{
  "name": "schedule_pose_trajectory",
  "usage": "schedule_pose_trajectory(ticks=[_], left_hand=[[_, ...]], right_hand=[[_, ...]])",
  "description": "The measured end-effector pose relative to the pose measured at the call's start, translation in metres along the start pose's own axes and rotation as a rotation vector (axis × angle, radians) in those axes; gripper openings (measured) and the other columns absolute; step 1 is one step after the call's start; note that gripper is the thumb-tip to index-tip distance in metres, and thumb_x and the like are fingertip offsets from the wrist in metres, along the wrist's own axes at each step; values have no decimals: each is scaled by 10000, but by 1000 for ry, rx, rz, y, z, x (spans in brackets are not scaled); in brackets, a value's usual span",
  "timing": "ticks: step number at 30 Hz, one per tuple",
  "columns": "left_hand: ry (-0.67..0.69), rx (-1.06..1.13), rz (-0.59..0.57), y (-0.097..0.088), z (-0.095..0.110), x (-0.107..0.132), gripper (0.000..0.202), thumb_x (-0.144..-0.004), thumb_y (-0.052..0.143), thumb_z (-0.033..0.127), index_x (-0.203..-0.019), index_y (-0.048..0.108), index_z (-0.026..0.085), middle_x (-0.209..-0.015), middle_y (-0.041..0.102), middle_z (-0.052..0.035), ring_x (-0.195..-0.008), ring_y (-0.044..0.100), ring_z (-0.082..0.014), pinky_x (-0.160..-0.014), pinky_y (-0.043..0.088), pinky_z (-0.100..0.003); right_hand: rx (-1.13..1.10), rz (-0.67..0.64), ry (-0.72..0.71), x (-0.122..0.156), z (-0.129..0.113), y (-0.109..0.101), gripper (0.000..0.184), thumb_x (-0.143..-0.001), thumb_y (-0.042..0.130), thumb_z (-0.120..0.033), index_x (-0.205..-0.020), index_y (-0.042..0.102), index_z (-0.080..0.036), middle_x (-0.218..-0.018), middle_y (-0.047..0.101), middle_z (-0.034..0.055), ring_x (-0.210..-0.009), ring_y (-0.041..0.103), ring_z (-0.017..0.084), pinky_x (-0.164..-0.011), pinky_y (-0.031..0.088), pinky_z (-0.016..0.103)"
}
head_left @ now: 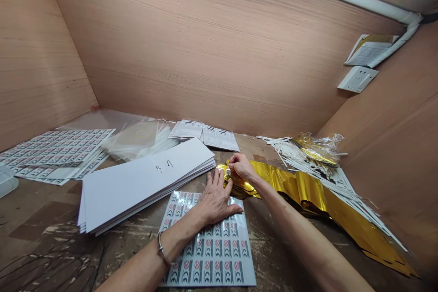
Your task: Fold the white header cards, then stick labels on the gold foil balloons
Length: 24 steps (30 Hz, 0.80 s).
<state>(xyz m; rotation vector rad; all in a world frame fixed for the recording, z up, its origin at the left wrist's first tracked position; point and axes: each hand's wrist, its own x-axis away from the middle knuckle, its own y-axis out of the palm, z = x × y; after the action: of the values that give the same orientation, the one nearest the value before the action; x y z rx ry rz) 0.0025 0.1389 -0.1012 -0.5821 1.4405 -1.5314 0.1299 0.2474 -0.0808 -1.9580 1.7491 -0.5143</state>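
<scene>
My left hand (215, 196) lies flat with its fingers spread. Its palm rests over a sheet of CE-marked stickers (212, 255), and its fingertips reach the near end of a gold foil balloon strip (273, 180). A small white sticker (228, 171) shows on the foil between my two hands. Just above that sticker, the fingers of my right hand (241, 166) are pinched together at the foil; what lies between the fingertips is hidden. Left of my hands is a stack of long white cards (147, 182) with two small dark hook marks on top.
More sticker sheets (65, 150) and clear plastic bags (137, 139) lie at the back left. Printed leaflets (205, 134) sit against the back panel. White sticks (328, 173) and a bagged gold item (318, 150) are at the right. Dark cords (51, 264) lie front left.
</scene>
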Motion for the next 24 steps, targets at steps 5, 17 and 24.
schedule_pose_trajectory(ticks=[5, 17, 24], left_hand=[[7, -2, -5, 0, 0, 0, 889, -685, 276, 741, -1287, 350, 91, -1384, 199, -245, -1289, 51, -385, -986, 101, -558], [12, 15, -16, -2, 0, 0, 892, -694, 264, 736, -1309, 319, 93, -1385, 181, -258, -1284, 44, -397, -981, 109, -566], [18, 65, 13, -2, 0, 0, 846, -678, 408, 691, -1288, 346, 108, -1386, 204, -238, -1286, 62, -392, -975, 122, -588]], right_hand=[[101, 45, -25, 0, 3, 3, 57, -578, 513, -112, -614, 515, -155, -560, 530, -31, -532, 470, 87, -487, 320, 181], [401, 82, -118, 13, -9, 2, 92, -651, 497, -81, -663, 543, -160, -663, 581, 14, -626, 496, 123, -557, 321, 213], [631, 90, -309, 24, -4, 12, 124, -801, 429, -144, -835, 548, -155, -852, 555, 73, -800, 487, 163, -688, 334, 253]])
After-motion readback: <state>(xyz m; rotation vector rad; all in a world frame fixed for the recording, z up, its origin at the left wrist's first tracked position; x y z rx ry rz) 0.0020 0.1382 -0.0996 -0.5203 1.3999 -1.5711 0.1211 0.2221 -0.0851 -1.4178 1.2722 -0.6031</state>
